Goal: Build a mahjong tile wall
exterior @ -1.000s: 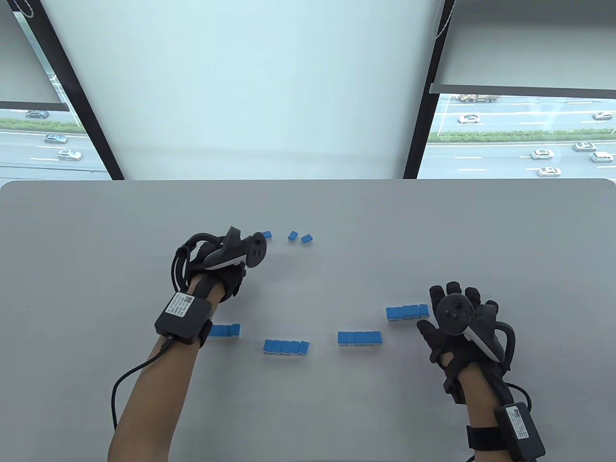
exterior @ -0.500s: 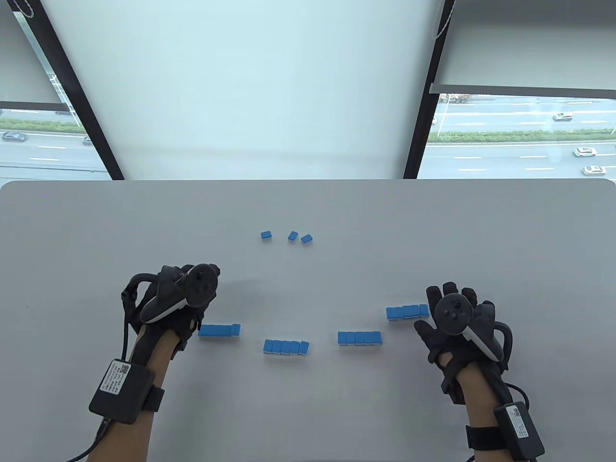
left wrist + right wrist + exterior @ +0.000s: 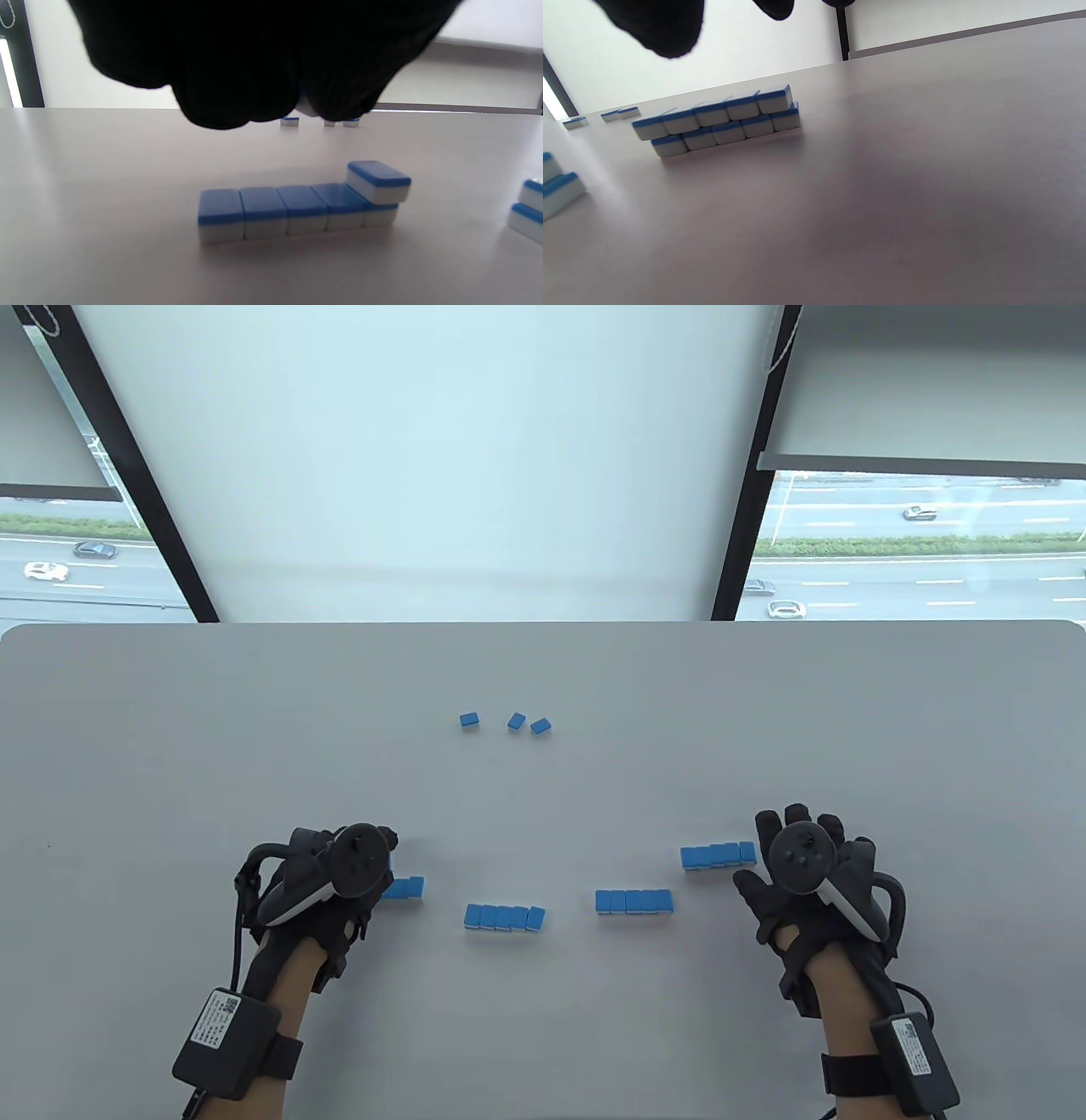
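Note:
Blue-backed mahjong tiles stand in four short rows near the front. The left row [image 3: 405, 887] is a single layer with one tile stacked on its right end [image 3: 379, 181]. My left hand [image 3: 373, 861] hovers over that row's left part, its curled fingers [image 3: 237, 84] pinching a tile [image 3: 306, 108] that barely shows. The rightmost row [image 3: 717, 855] is two layers high [image 3: 721, 120]. Beside its right end my right hand [image 3: 802, 831] lies with fingers spread and holds nothing.
Two more rows stand between the outer ones, the second row [image 3: 505, 917] and the third row [image 3: 634, 901]. Three loose tiles [image 3: 516, 721] lie farther back at mid-table. The grey table [image 3: 170, 729] ends at a window wall behind.
My left hand came back from the loose tiles at mid-table to the left row and now covers its left part. The right hand stayed put.

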Action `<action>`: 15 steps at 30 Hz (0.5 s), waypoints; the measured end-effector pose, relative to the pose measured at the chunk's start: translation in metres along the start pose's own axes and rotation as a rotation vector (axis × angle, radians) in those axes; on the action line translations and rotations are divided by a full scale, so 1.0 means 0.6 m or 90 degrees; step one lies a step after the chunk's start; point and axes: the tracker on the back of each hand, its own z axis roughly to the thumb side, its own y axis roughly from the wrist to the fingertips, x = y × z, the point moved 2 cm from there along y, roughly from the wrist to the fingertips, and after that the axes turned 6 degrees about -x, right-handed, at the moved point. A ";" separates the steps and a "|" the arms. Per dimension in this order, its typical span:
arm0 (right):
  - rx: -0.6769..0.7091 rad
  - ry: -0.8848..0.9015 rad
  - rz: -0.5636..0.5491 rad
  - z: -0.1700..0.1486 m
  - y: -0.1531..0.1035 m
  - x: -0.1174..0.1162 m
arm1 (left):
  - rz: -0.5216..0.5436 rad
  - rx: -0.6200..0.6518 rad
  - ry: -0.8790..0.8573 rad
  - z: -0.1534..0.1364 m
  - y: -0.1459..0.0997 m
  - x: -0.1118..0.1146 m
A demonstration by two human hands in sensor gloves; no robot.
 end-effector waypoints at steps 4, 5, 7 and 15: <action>0.000 -0.003 0.000 0.000 0.000 0.000 | -0.046 -0.003 0.022 0.007 0.004 0.020; 0.000 -0.004 0.000 0.001 0.000 0.000 | -0.050 -0.003 0.024 0.008 0.005 0.022; 0.001 -0.006 0.000 0.001 0.000 0.000 | -0.051 0.001 0.026 0.011 0.006 0.027; 0.000 -0.009 0.002 0.002 -0.001 -0.001 | -0.072 0.012 0.039 0.023 0.007 0.038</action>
